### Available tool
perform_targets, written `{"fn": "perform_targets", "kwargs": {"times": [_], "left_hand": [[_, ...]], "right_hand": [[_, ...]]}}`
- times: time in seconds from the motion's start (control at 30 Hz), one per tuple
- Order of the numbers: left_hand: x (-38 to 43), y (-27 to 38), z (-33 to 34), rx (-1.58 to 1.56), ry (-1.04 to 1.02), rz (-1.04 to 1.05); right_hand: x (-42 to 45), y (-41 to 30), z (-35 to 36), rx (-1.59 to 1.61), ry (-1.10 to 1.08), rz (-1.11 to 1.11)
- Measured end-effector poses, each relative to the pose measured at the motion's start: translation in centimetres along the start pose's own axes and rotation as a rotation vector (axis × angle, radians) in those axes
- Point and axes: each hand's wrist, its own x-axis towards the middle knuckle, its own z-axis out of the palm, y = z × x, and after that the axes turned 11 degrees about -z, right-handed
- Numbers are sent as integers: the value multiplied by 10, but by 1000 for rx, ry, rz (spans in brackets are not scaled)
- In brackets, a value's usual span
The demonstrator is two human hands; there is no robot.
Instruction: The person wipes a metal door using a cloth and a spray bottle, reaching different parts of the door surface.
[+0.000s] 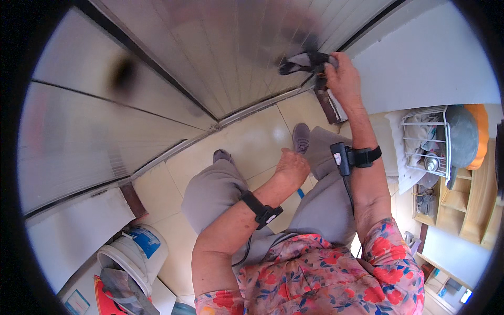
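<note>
My right hand is raised in front of a panelled sliding door. Its fingers close on a dark piece of cloth or strap-like item with grey patches; the exact kind cannot be told. Part of that item hangs below the fingers. Lower down, near my knees, my left hand is curled, and whether anything lies inside its fingers cannot be seen. Both forearms wear black straps with small devices. A short blue object shows just beside my left hand.
Door track crosses the tiled floor ahead of my shoes. White plastic bucket lies tilted at lower left. At right are a white wire basket holding cloth and a can, a grey-green basin and a wooden compartment shelf.
</note>
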Motion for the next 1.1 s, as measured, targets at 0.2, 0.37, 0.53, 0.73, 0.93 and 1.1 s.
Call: {"fn": "perform_targets", "kwargs": {"times": [0.2,0.37,0.53,0.73,0.93,1.1], "left_hand": [[-1,0,1,17,32,4],[1,2,7,32,64,-14],[1,1,0,21,-15,-6],[-1,1,-4,-15,20,-15],[0,3,1,10,61,-13],[2,6,0,6,48,-10]], "right_hand": [[-8,20,-13,-355,-206,76],[-10,-21,12,-36,-188,-167],[-4,-71,22,385,-169,-94],[1,-26,9,67,28,-182],[0,2,-8,-257,-87,56],[-3,-21,13,-42,-96,-198]]}}
